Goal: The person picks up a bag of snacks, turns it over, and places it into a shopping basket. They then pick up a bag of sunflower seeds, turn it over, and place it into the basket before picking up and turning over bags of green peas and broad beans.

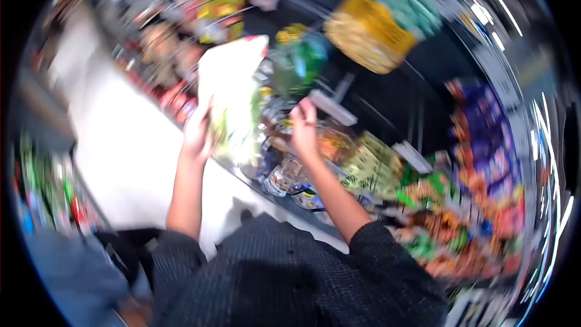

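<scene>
A pale white and green packet is held up in front of me, tilted, with a red patch at its top corner. My left hand is closed on its left edge. To the right of the packet and apart from it is my right hand, raised before the shelves; its fingers look bent, but blur hides whether they are closed or hold anything. Green bags hang just above my right hand.
Shelves of snack bags run along the right. A yellow and teal bag hangs at the upper right. White floor shows at left. Another person's blue clothing is close at the lower left, near bottles.
</scene>
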Tool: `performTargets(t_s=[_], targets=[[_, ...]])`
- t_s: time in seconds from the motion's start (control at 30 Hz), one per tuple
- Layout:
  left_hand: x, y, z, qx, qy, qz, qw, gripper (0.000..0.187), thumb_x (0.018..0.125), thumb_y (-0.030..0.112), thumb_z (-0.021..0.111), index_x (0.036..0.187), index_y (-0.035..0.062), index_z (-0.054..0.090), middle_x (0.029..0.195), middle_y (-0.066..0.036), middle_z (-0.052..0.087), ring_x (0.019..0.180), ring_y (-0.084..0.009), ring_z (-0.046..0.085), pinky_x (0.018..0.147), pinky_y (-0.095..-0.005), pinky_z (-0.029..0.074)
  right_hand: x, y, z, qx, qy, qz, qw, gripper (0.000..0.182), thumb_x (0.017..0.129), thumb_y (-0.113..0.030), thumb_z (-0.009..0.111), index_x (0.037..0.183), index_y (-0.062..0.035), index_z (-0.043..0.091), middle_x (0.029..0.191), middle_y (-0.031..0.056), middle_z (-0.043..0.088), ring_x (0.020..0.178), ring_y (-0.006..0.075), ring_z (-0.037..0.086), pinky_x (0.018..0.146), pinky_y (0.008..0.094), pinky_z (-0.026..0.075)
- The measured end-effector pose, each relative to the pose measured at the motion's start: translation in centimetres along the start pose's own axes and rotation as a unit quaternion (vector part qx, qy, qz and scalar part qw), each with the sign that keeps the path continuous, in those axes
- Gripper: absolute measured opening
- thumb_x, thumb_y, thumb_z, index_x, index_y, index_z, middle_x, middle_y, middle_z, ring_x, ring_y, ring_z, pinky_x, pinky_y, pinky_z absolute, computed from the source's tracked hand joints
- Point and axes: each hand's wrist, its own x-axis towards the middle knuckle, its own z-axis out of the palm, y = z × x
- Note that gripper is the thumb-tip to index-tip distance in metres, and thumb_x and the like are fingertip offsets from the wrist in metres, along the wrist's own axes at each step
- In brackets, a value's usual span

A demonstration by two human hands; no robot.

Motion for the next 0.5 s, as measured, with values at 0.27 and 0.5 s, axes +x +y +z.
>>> performTargets(t_s=[0.27,0.5], targets=[[-9.2,-11.3,-4.6,0.048,0.023,-0.218,0.975,0.042,0.1,0.03,0.038,0.128,-0.0006,0.046,0.116,-0.013,0.06,0.1,-0.0251,0.061,0.086,-0.038,0.05,-19.1,4.0,-13.1,0.186,-0.193,0.293,0.918,0.051,0.101,-0.043,0.035,0.134,-0.0048,0.043,0.117,0.0068,0.06,0.098,0.0156,0.061,0.084,0.0293,0.048],[-15.9,-26.1,5.0,0.223,-0.094,-0.387,0.89,0.04,0.1,0.03,0.044,0.122,-0.0021,0.05,0.116,-0.012,0.06,0.102,-0.0224,0.06,0.088,-0.0357,0.048,-28.7,1.2,-23.7,0.333,-0.005,0.294,0.896,0.053,0.098,-0.042,0.046,0.133,-0.003,0.045,0.122,0.0072,0.057,0.107,0.0161,0.057,0.092,0.0333,0.046]])
